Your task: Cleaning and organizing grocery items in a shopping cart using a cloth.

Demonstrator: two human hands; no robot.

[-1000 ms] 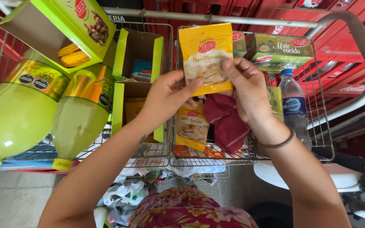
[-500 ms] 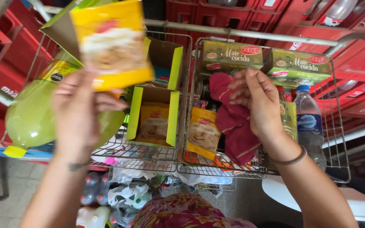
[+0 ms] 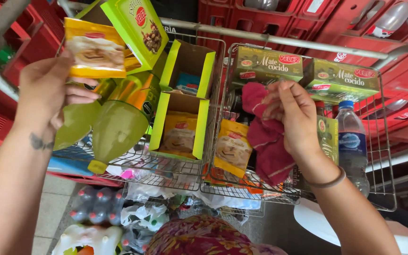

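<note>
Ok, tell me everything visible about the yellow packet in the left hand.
The yellow packet is a flat, glossy pouch, plastic-looking, with a pale picture panel across its middle and a small red oval near the top. It is held upright, raised above the green bottles at the wire cart's left side. The left hand pinches its lower left edge; nothing else visibly touches it.

The left hand [image 3: 48, 89] held a yellow packet [image 3: 95, 54] up at the far left, above two green bottles [image 3: 107, 125] that lay in the wire cart [image 3: 213, 186]. The right hand [image 3: 296, 118] gripped a dark red cloth [image 3: 265, 141] at the right. A water bottle [image 3: 352, 146] stood beside it, under green boxes [image 3: 303, 71].
</note>
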